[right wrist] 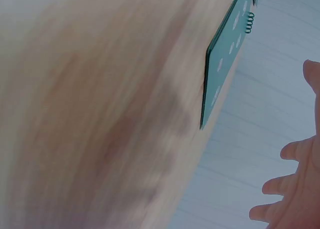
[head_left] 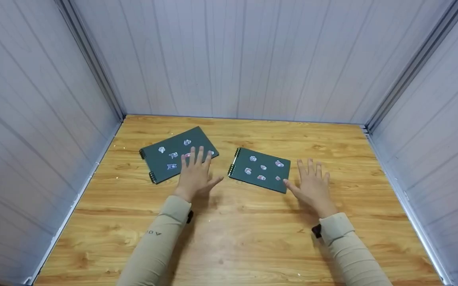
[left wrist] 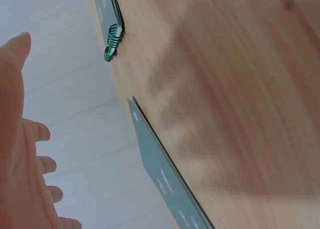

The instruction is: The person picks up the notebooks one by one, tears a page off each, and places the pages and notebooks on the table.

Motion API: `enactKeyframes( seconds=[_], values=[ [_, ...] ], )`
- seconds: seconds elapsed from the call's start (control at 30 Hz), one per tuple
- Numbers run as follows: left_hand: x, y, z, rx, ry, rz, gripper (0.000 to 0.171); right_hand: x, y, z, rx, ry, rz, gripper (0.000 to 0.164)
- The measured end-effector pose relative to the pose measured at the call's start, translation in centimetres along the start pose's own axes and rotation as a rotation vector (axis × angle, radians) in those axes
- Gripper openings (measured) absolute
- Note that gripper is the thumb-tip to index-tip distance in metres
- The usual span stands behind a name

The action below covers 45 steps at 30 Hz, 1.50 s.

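Two dark green ring-bound notebooks with small stickers on their covers lie flat in the head view. The left notebook (head_left: pixel 155 159) is turned at a slant, its black rings facing left. My left hand (head_left: pixel 195 174) hovers over its lower right part, fingers spread and holding nothing. To the right lies the smaller-looking right notebook (head_left: pixel 268 176), also with rings on its left side. My right hand (head_left: pixel 313 188) is spread just beyond its right edge, the thumb overlapping the corner in this view. Both wrist views show the hands raised above the wood, with the notebooks (left wrist: pixel 155 154) below.
The wooden tabletop (head_left: pixel 245 242) is enclosed by pale panels at the back (head_left: pixel 229 59), left and right. Metal strips run along the corners and side edges. Tiny white specks are scattered on the wood.
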State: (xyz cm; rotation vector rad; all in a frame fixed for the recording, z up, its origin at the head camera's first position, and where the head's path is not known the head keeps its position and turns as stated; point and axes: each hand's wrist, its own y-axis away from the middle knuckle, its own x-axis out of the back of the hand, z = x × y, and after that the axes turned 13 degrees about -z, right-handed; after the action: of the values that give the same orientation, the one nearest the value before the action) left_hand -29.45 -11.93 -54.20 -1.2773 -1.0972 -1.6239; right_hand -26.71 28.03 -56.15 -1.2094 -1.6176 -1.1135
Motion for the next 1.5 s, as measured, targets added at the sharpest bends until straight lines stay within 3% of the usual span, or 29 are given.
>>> enactKeyframes(
  seconds=[0.4, 0.6, 0.73, 1.1, 1.33, 1.5],
  values=[
    [1.8, -2.7, 1.9, -0.143, 0.033, -0.016, 0.074, 1.5, -1.8, -2.3, 0.079, 0.003, -0.003, 0.097],
    [1.2, -4.4, 2.8, -0.206, 0.008, 0.006, 0.059, 1.4, -3.3, -3.0, 0.11, 0.003, -0.038, 0.096],
    [0.6, -5.4, 3.6, -0.229, 0.001, -0.015, 0.049, 1.1, -4.2, -3.3, 0.115, -0.009, -0.103, 0.095],
    [-1.2, -7.0, 5.8, -0.215, -0.02, -0.16, 0.027, -0.6, -6.0, -3.5, 0.091, -0.044, -0.272, 0.084],
    [-2.2, -7.2, 6.2, -0.195, -0.09, -0.197, 0.029, -1.8, -6.4, -3.7, 0.127, -0.035, -0.29, 0.072],
    [-2.5, -6.8, 6.0, -0.209, -0.082, -0.186, 0.028, -2.2, -6.2, -3.8, 0.144, -0.017, -0.299, 0.067]
  ],
)
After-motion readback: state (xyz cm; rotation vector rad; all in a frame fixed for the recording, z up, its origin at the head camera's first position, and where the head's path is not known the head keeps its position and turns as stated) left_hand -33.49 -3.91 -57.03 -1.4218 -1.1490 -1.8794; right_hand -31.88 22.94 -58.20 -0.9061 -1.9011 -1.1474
